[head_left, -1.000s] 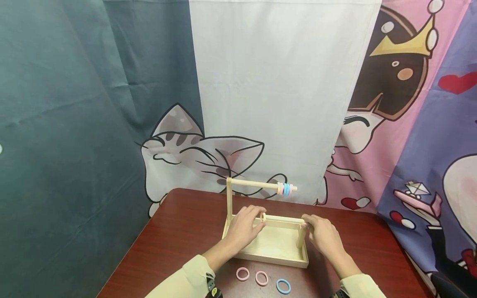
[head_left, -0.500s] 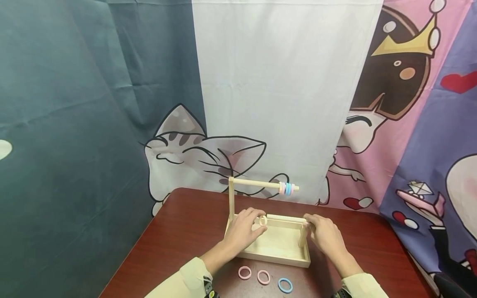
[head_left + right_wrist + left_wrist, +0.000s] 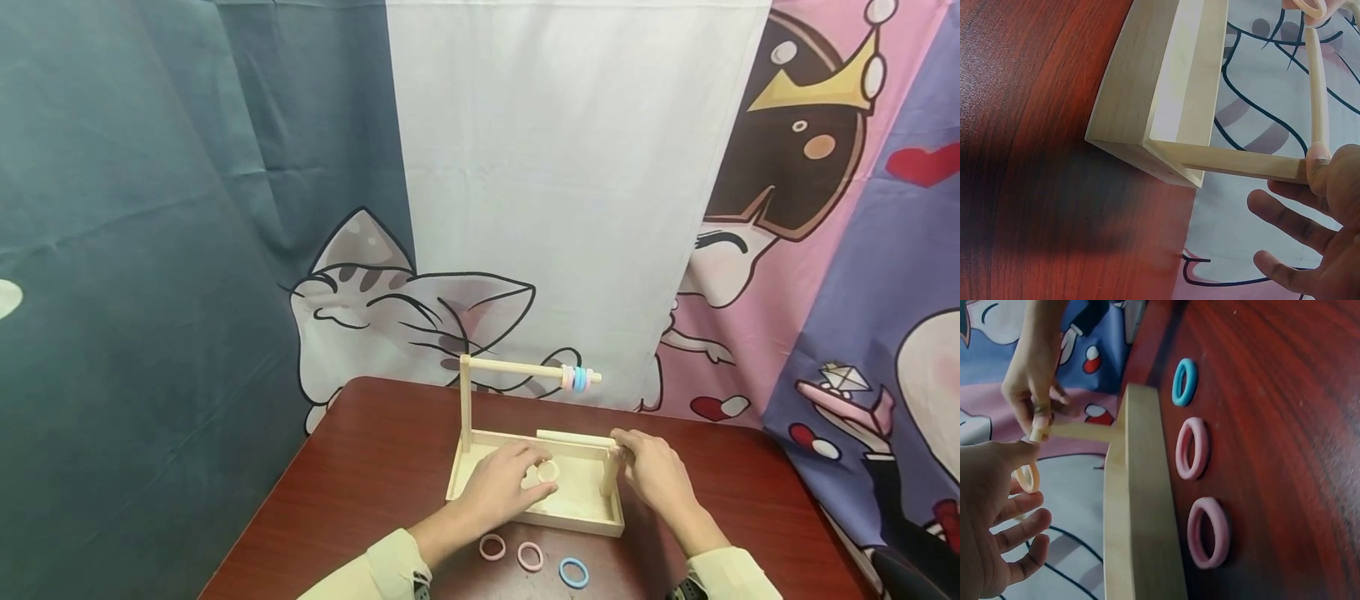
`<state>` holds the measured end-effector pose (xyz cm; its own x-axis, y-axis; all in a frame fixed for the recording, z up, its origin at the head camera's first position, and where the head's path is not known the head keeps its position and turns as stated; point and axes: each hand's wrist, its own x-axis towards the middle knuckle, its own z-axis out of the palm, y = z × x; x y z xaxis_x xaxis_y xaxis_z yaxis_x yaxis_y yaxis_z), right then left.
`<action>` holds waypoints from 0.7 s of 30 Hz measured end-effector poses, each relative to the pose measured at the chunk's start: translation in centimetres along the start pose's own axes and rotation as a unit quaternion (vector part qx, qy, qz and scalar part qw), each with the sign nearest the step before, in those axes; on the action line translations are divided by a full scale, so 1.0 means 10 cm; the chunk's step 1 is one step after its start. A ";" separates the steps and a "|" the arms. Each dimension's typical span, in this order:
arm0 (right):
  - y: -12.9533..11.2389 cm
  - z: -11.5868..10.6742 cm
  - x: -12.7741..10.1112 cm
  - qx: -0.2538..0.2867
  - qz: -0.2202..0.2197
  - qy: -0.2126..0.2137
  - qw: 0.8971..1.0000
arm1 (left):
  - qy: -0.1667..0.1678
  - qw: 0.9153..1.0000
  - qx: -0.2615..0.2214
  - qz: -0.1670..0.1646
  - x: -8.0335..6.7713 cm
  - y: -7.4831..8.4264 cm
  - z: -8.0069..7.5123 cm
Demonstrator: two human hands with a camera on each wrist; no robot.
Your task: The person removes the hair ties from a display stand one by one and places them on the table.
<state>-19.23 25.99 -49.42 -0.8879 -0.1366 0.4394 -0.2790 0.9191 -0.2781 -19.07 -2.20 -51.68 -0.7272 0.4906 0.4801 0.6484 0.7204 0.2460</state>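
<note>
My left hand (image 3: 498,487) pinches a pale cream ring (image 3: 1035,478) between thumb and index finger, the other fingers apart from it. In the head view it is in front of the lower rod (image 3: 573,438), over the wooden tray stand (image 3: 570,524). My right hand (image 3: 657,477) grips the rod's right end where it meets the short post (image 3: 1247,164), thumb on the joint. The rod's left end is free. On the upper rod (image 3: 513,368), several pink, blue and cream rings (image 3: 579,380) hang near its right end.
Two pink rings (image 3: 1181,450) and a blue ring (image 3: 1177,385) lie on the dark red table (image 3: 360,467) before the tray. A tall post (image 3: 466,404) rises at the tray's left end. A printed curtain (image 3: 570,208) hangs behind the table.
The left hand has drawn the cream ring leftward off the lower rod's free end, then brought it down and toward the person. My right hand stays at the rod's right end.
</note>
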 end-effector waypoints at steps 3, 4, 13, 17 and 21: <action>0.00 -0.01 0.02 0.000 0.001 -0.001 1.000 | -0.014 1.000 0.001 0.012 -0.01 0.05 0.04; 0.00 -0.01 0.02 0.000 0.001 -0.002 1.000 | -0.019 1.000 0.002 0.018 -0.01 0.07 0.05; 0.00 0.02 0.02 0.000 -0.001 0.005 1.000 | -0.056 0.996 0.019 0.061 -0.02 0.23 0.10; 0.00 0.01 0.01 -0.001 -0.008 0.012 1.000 | -0.068 0.995 0.017 0.072 -0.03 0.32 0.11; 0.00 0.01 0.00 -0.002 -0.010 0.014 1.000 | -0.068 0.994 0.020 0.084 -0.05 0.38 0.10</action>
<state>-19.25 25.99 -49.53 -0.8717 -0.1454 0.4680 -0.2960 0.9174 -0.2662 -16.47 0.80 -51.80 -0.6345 0.6654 0.3933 0.7559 0.6404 0.1360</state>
